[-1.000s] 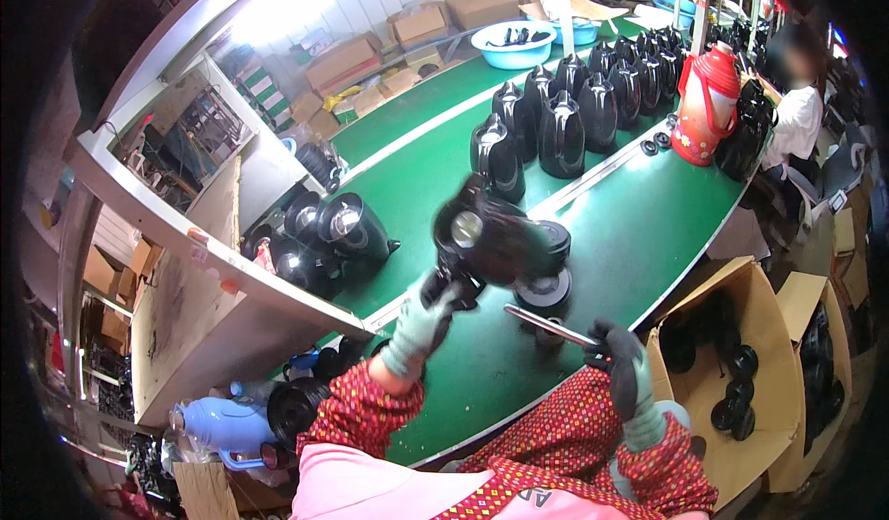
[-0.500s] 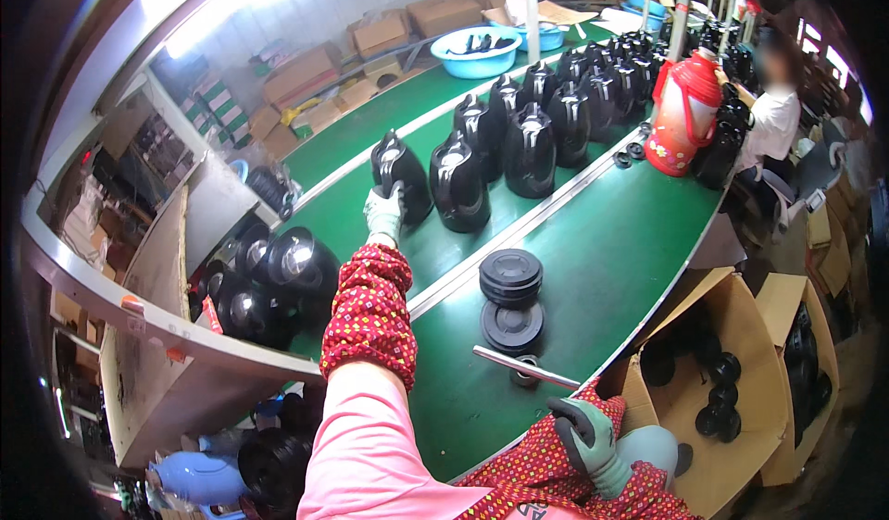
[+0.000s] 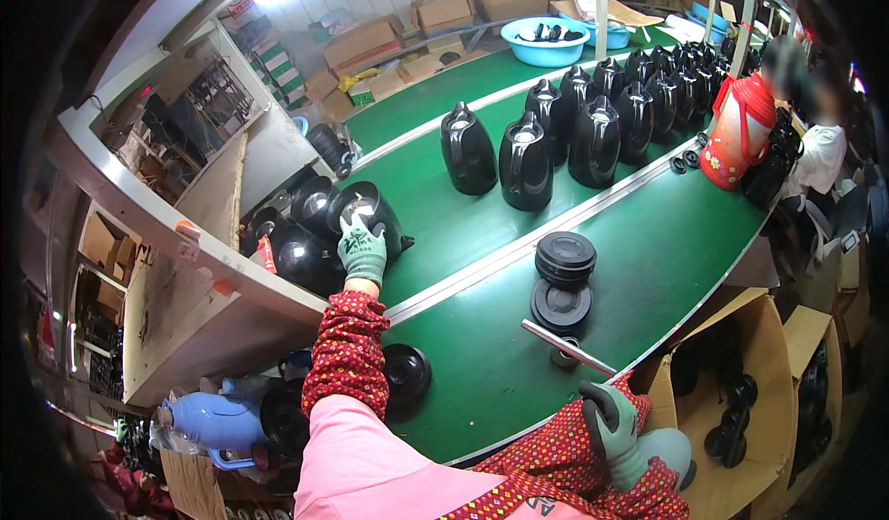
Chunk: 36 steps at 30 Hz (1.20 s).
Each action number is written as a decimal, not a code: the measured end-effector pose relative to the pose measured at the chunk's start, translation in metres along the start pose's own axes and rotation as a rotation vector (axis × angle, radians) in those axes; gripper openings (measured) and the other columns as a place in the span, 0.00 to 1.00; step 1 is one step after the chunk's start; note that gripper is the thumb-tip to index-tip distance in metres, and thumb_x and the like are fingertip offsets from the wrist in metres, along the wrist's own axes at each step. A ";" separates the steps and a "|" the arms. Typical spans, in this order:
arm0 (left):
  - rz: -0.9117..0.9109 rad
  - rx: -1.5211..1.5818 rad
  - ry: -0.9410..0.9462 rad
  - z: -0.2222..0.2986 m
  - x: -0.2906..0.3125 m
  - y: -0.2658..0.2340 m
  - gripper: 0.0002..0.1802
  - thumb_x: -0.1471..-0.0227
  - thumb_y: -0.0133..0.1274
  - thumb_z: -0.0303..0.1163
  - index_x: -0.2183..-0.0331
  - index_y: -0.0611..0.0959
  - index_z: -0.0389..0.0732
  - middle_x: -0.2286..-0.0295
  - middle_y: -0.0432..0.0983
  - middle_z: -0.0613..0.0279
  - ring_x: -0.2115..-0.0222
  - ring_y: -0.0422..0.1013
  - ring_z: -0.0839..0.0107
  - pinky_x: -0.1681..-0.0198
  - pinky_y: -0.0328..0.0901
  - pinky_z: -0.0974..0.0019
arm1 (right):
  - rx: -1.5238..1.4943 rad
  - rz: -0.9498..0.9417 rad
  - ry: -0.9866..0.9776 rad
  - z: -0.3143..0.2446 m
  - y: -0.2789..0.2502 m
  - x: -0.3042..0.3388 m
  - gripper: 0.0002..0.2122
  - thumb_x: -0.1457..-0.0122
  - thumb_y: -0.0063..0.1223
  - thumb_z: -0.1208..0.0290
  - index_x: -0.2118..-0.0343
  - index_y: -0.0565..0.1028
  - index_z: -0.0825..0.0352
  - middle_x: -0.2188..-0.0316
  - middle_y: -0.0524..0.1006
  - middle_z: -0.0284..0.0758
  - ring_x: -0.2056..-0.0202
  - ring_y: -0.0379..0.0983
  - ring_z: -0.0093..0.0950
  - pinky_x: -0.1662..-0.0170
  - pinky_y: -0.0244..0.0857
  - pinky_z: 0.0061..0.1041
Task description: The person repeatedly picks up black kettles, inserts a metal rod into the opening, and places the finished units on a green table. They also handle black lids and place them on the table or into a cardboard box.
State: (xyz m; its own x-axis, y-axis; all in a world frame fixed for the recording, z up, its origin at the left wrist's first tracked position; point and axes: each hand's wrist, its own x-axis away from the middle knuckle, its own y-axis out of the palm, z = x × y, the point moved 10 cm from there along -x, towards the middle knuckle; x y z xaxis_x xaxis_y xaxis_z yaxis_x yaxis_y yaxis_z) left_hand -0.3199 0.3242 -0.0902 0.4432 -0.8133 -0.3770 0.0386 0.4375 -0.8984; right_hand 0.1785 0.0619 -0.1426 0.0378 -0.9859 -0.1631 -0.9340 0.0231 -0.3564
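Note:
My left hand (image 3: 363, 253), in a pale green glove, has its fingers at the edge of a glossy black jug body (image 3: 387, 216) lying on its side. More black jug bodies (image 3: 301, 253) lie piled beside it at the left. My right hand (image 3: 619, 432), gloved too, is low near the bench's front edge with its fingers curled; whatever they may hold is hidden. Close above it, a metal rod (image 3: 567, 347) slants across the edge, over a small metal ring piece (image 3: 563, 357). Round black lids (image 3: 565, 257) are stacked on the green bench, with another lid (image 3: 559, 305) in front.
Upright black jugs (image 3: 526, 163) stand in rows toward the back right, near a red flowered flask (image 3: 738, 131). A blue basin (image 3: 546, 46) sits behind them. Cardboard boxes (image 3: 773, 400) of black parts are at right. A metal frame (image 3: 208, 251) curves along the left. Another person (image 3: 820, 154) is at far right.
My left hand has left the nearest upright jug and come down and left to the lying jug bodies. That jug stays standing. The view has swung left; my right hand remains low, fingers curled.

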 end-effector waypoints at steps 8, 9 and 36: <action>0.001 0.357 0.627 0.102 0.100 -0.096 0.26 0.57 0.69 0.35 0.57 0.79 0.38 0.47 0.76 0.42 0.59 0.78 0.44 0.58 0.74 0.50 | -0.160 -0.020 0.065 -0.036 -0.017 -0.051 0.25 0.38 0.63 0.71 0.39 0.72 0.70 0.46 0.77 0.43 0.55 0.79 0.29 0.51 0.72 0.26; -0.021 0.393 0.715 0.116 0.123 -0.115 0.25 0.57 0.69 0.34 0.58 0.79 0.38 0.48 0.76 0.41 0.61 0.79 0.44 0.59 0.74 0.51 | -0.225 -0.020 0.016 -0.051 -0.015 -0.063 0.29 0.38 0.64 0.69 0.35 0.68 0.69 0.44 0.75 0.42 0.55 0.78 0.28 0.52 0.73 0.26; -1.357 2.078 -0.530 0.173 0.334 0.007 0.59 0.55 0.74 0.30 0.30 0.55 0.38 0.36 0.62 0.52 0.37 0.64 0.58 0.36 0.65 0.54 | -1.057 -0.401 0.420 -0.010 0.029 -0.060 0.26 0.31 0.55 0.56 0.37 0.70 0.70 0.42 0.76 0.38 0.44 0.74 0.27 0.40 0.70 0.33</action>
State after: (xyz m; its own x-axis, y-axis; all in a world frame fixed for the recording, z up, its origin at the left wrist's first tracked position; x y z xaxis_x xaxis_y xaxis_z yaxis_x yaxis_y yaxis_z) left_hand -0.0169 0.1221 -0.1833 -0.4552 -0.8548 0.2491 0.5665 -0.0623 0.8217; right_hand 0.1455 0.1204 -0.1337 0.4563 -0.8736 0.1689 -0.7194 -0.2506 0.6478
